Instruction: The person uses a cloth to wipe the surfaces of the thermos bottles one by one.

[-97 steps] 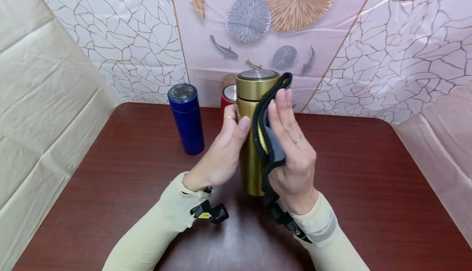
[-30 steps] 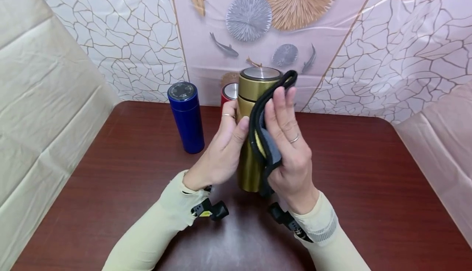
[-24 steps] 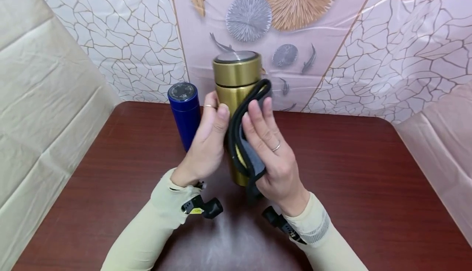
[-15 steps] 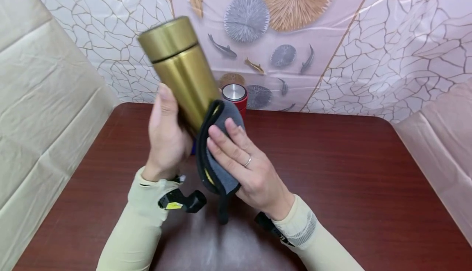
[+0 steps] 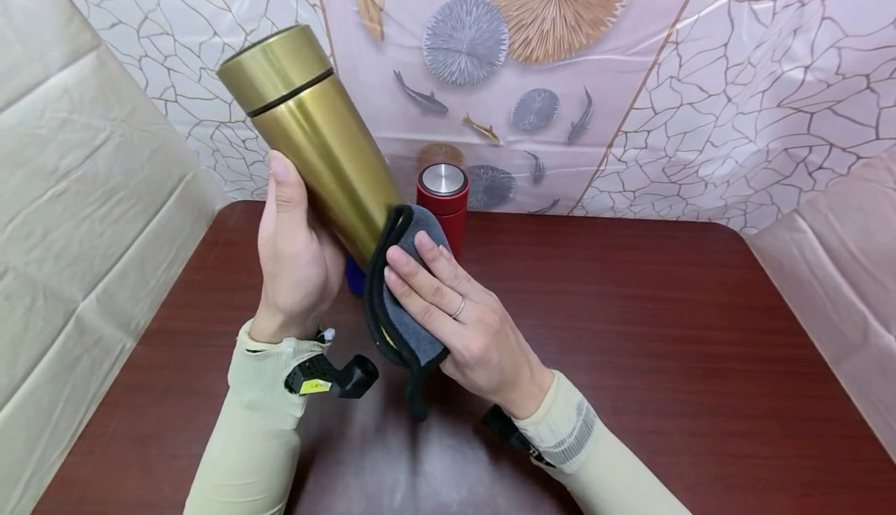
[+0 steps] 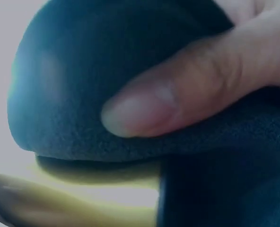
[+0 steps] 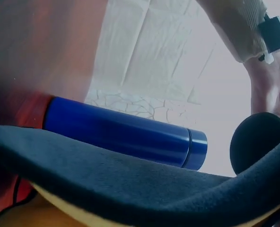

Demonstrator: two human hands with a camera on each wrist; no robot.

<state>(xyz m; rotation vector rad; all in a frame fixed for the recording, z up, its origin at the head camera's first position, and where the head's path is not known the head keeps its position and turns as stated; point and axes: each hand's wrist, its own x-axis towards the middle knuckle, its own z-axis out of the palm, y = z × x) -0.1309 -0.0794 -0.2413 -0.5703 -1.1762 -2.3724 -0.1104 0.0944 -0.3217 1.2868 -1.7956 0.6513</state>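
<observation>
Head view: gold flask [image 5: 318, 138] lifted off bench [image 5: 665, 328], tilted w/ cap up-left, base hidden behind cloth. Left hand [image 5: 294, 254] wrapped round lower body, thumb up along side, gripping. Right hand [image 5: 462, 328] pressing grey cloth [image 5: 406, 297] w/ black edge onto base end; fingers mostly straight over cloth, thumb hidden, so clamp vs. flat press unclear.

Left wrist view: fingertip on cloth [image 6: 130, 71], close and blurred; sliver of gold below. Right wrist view: cloth [image 7: 130, 184] across bottom, blue flask [image 7: 126, 135] behind it.

Step, by the look: wiping base/lower end of gold flask. Next move prob. calls for turning flask in left grip while cloth rubs round bottom, keeping firm hold since smooth metal could slip.

Room: red flask [image 5: 442, 200] just behind cloth, blue flask [image 5: 353, 278] mostly hidden under gold one, both near. Right half of bench and near edge open. Wall [image 5: 700, 71] close behind raised cap; mind swing up-left.
</observation>
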